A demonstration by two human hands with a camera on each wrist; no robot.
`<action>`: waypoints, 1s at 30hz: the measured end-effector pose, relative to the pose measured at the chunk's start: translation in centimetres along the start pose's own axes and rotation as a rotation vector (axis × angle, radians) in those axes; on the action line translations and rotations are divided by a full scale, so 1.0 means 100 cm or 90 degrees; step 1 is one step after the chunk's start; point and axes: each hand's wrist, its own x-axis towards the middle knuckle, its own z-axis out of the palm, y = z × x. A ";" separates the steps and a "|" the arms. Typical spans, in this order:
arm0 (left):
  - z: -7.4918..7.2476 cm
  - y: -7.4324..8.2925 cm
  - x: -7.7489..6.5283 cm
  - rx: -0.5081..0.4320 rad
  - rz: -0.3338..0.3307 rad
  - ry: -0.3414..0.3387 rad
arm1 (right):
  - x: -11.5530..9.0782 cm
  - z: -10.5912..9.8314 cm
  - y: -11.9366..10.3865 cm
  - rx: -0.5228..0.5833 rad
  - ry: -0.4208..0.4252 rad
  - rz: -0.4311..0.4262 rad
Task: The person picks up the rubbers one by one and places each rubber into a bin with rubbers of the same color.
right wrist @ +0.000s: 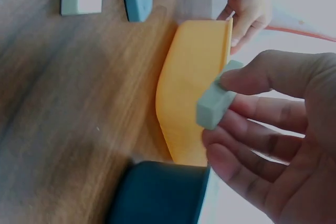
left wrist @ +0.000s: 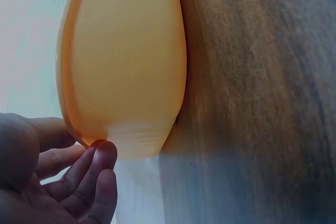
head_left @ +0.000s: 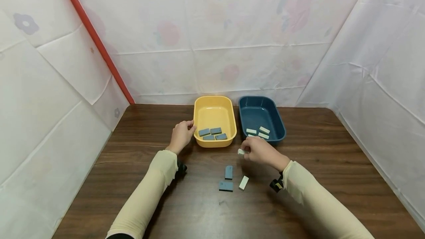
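Note:
My left hand (head_left: 181,135) pinches the left rim of the yellow tray (head_left: 216,144) between thumb and fingers, as the left wrist view shows. Several blue-grey blocks (head_left: 216,131) lie in the front of that tray. My right hand (head_left: 262,151) holds a small pale green block (right wrist: 215,100) between thumb and fingertips, just in front of the dark blue tray (head_left: 282,130). Inside the blue tray are several pale green blocks (head_left: 264,130), the nearest partly hidden by the hand. On the table lie two blue-grey blocks (head_left: 228,172) and one pale green block (head_left: 244,183).
The two trays stand side by side near the back of the dark wooden table (head_left: 146,180), with a narrow gap between them. White patterned sheeting (head_left: 212,28) walls the table at the back and both sides. A red pole (head_left: 96,40) slants down the back left corner.

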 end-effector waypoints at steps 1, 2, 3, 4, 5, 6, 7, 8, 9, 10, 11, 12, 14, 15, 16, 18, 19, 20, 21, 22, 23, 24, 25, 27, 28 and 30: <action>0.000 0.000 0.000 0.000 0.000 0.000 | 0.001 -0.001 0.000 0.005 0.006 -0.001; 0.000 0.000 0.000 -0.002 -0.001 0.000 | 0.001 -0.003 0.001 0.006 0.013 -0.001; 0.000 0.000 0.000 -0.003 -0.001 0.000 | 0.002 -0.005 0.001 0.005 0.022 -0.002; 0.000 0.000 0.000 -0.003 -0.001 0.001 | 0.003 -0.006 0.002 0.003 0.031 -0.002; 0.000 0.000 0.000 -0.002 -0.001 0.002 | 0.004 -0.008 0.002 0.002 0.037 0.000; 0.000 0.000 0.000 -0.001 -0.001 0.002 | 0.004 -0.010 0.003 0.003 0.042 0.003; 0.000 -0.001 0.000 -0.001 0.000 0.003 | 0.005 -0.013 0.003 0.000 0.049 0.005; 0.000 -0.001 0.000 -0.002 0.001 0.003 | 0.006 -0.015 0.004 -0.002 0.055 0.008; 0.000 -0.001 0.000 -0.002 0.000 0.004 | 0.006 -0.018 0.004 -0.001 0.059 0.010; 0.001 -0.001 -0.001 -0.003 0.000 0.004 | 0.007 -0.021 0.005 -0.001 0.062 0.015; 0.001 -0.001 -0.001 -0.004 0.000 0.005 | 0.007 -0.023 0.006 -0.002 0.065 0.018; 0.001 -0.001 -0.001 -0.006 0.000 0.005 | 0.008 -0.026 0.007 -0.007 0.069 0.020; 0.001 0.000 -0.001 -0.007 -0.002 0.007 | 0.009 -0.030 0.009 -0.016 0.076 0.022; 0.000 0.000 -0.001 -0.007 -0.003 0.007 | 0.009 -0.032 0.010 -0.017 0.077 0.025; 0.001 -0.001 -0.001 -0.006 -0.003 0.007 | 0.010 -0.034 0.011 -0.019 0.078 0.028; 0.001 -0.001 -0.001 -0.006 -0.003 0.009 | 0.011 -0.037 0.013 -0.021 0.077 0.031; 0.001 -0.001 0.000 -0.005 -0.002 0.010 | 0.011 -0.039 0.014 -0.018 0.076 0.034; 0.001 -0.001 0.000 -0.005 -0.001 0.011 | 0.012 -0.040 0.015 -0.018 0.075 0.038; 0.001 -0.001 0.000 -0.005 0.000 0.012 | 0.013 -0.042 0.016 -0.019 0.076 0.038; 0.001 -0.001 -0.001 -0.005 0.001 0.012 | 0.014 -0.043 0.018 -0.020 0.077 0.039; 0.001 -0.001 -0.001 -0.005 0.001 0.013 | 0.015 -0.045 0.020 -0.023 0.079 0.037; 0.001 -0.001 -0.001 -0.005 0.002 0.014 | 0.016 -0.047 0.021 -0.023 0.082 0.037; 0.001 -0.001 -0.001 -0.004 0.002 0.015 | 0.017 -0.049 0.022 -0.025 0.083 0.038; 0.001 -0.001 -0.001 -0.005 0.001 0.016 | 0.020 -0.053 0.024 -0.029 0.085 0.037; 0.001 -0.001 -0.001 -0.007 0.000 0.016 | 0.021 -0.055 0.026 -0.030 0.084 0.038; 0.001 0.000 -0.001 -0.011 -0.001 0.016 | 0.024 -0.058 0.028 -0.032 0.082 0.043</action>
